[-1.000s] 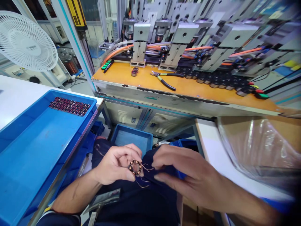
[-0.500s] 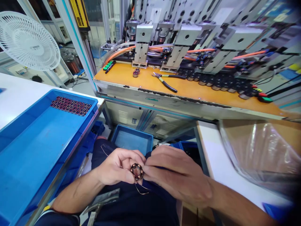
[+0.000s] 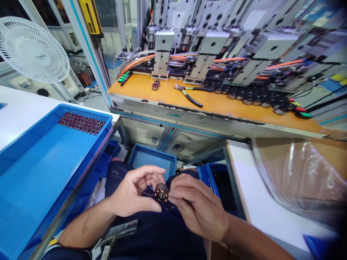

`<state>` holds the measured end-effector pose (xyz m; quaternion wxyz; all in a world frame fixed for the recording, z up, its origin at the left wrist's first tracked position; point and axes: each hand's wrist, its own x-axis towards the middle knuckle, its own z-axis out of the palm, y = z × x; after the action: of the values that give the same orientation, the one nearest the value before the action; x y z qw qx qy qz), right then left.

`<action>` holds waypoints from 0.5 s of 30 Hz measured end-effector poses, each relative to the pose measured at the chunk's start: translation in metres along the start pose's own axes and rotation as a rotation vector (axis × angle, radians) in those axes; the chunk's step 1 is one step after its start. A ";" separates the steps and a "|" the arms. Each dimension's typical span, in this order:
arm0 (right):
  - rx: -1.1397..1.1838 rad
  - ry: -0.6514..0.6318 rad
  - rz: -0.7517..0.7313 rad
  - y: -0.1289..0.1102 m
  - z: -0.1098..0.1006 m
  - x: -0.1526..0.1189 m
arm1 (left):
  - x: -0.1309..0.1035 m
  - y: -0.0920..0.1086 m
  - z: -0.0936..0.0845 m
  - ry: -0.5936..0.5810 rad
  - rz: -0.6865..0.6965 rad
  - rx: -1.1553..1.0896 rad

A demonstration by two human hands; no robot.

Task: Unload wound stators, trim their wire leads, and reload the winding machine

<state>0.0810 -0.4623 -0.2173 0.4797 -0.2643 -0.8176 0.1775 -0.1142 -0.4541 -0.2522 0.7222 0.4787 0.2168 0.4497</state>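
A small motor stator [image 3: 162, 193], a dark ring with copper windings, is between my hands above my lap. My right hand [image 3: 199, 206] pinches it at its right side with thumb and fingertips. Around its left side is my left hand [image 3: 137, 191], thumb and index finger spread well apart; whether its curled inner fingers touch the ring is hard to tell. A thin copper wire trails from the stator toward the left palm.
At left, a blue tray [image 3: 40, 159] holds rows of stators [image 3: 81, 123]. On the orange machine bench [image 3: 168, 94] lie diagonal cutters [image 3: 187, 94], two loose stators [image 3: 155, 86] and a row of dark cylindrical parts [image 3: 249, 96]. A white fan [image 3: 35, 50] stands at far left.
The stator has tilted, now showing its outer side. My left thumb and index finger have spread away from it. My right hand has turned and drawn back slightly, and the dangling wire has shifted.
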 end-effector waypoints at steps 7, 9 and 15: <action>-0.088 0.052 0.000 -0.001 0.001 0.000 | -0.008 0.006 0.001 -0.015 -0.073 0.064; -0.125 0.070 0.005 -0.002 0.003 0.000 | -0.008 0.004 0.002 -0.022 -0.018 0.024; -0.161 0.101 0.057 -0.001 0.005 0.002 | 0.000 -0.002 0.000 -0.054 0.176 -0.113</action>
<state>0.0752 -0.4620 -0.2175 0.4922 -0.3337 -0.7962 0.1113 -0.1132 -0.4547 -0.2536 0.7114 0.4666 0.1286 0.5096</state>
